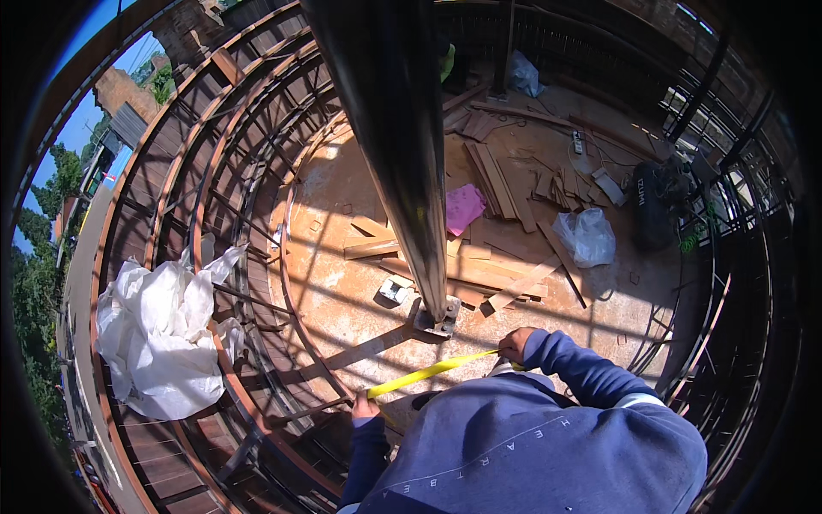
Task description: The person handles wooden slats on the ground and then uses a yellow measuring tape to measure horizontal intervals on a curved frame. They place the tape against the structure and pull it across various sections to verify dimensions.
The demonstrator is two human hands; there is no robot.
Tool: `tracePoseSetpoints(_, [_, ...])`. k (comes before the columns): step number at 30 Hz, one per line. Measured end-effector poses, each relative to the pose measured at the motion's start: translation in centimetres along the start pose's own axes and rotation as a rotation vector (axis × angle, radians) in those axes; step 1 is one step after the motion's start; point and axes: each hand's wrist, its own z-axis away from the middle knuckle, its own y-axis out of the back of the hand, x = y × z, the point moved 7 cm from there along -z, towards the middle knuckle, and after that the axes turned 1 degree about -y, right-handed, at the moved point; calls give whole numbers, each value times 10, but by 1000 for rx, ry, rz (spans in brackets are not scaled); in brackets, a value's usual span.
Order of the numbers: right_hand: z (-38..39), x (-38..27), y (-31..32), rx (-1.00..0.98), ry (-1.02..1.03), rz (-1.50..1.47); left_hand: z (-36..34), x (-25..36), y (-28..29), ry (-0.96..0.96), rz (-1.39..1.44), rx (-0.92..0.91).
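A yellow tape measure (pixel 428 372) is stretched in a slant between my two hands, in front of my body. My left hand (pixel 366 405) grips its lower left end, close to a thin dark bar that meets the curved metal frame. At the upper right end my right hand (pixel 515 345) is closed around the tape; any case is hidden by my fingers and sleeve. Just beyond the tape stands a thick dark metal post (pixel 385 146), bolted to the floor through a base plate (pixel 437 319). A small white and dark box-like thing (pixel 395 289) lies beside the plate.
Curved metal rails (pixel 202 214) with dark boards rise on the left, with white sheeting (pixel 163 334) draped over them. Wooden planks (pixel 479 272), a pink bag (pixel 465 208) and a clear plastic bag (pixel 586 237) lie beyond the post. A black tank (pixel 652 206) stands at right.
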Motion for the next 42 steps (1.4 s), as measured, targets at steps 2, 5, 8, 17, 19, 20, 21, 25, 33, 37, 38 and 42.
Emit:
tracePoseSetpoints(2, [30, 46, -10, -29, -128, 29, -13, 29, -47, -96, -147, -207])
tracePoseSetpoints(5, [82, 90, -7, -79, -297, 19, -17, 127, -85, -283, -55, -334])
tracePoseSetpoints(8, [117, 138, -25, -29, -278, -82, -4, 142, -164, -326, -81, -587])
tracePoseSetpoints(17, [110, 164, -13, -148, -290, -27, 28, 162, -215, -62, -136, -1067])
tracePoseSetpoints(19, [90, 146, 3, -142, -234, -10, 27, 167, -212, -54, -102, -1036])
tracePoseSetpoints(20, [81, 137, 9, -136, -206, 23, 30, 153, -219, -47, -156, -1011])
tracePoseSetpoints(21, [70, 128, 13, -127, -183, 54, 30, 151, -218, -39, -168, -964])
tracePoseSetpoints(25, [37, 86, 30, -181, -175, 150, 21, 157, -199, 43, -126, -738])
tracePoseSetpoints(33, [58, 79, 48, -291, -307, 278, -1, 214, -168, -150, 77, -542])
tracePoseSetpoints(37, [97, 76, 72, -257, -368, 240, -4, 257, -179, -347, 316, -630])
tracePoseSetpoints(38, [102, 79, 70, -291, -396, 235, -1, 258, -189, -372, 255, -710])
tracePoseSetpoints(42, [134, 102, 54, -365, -498, 149, 23, 202, -272, -451, 128, -1086])
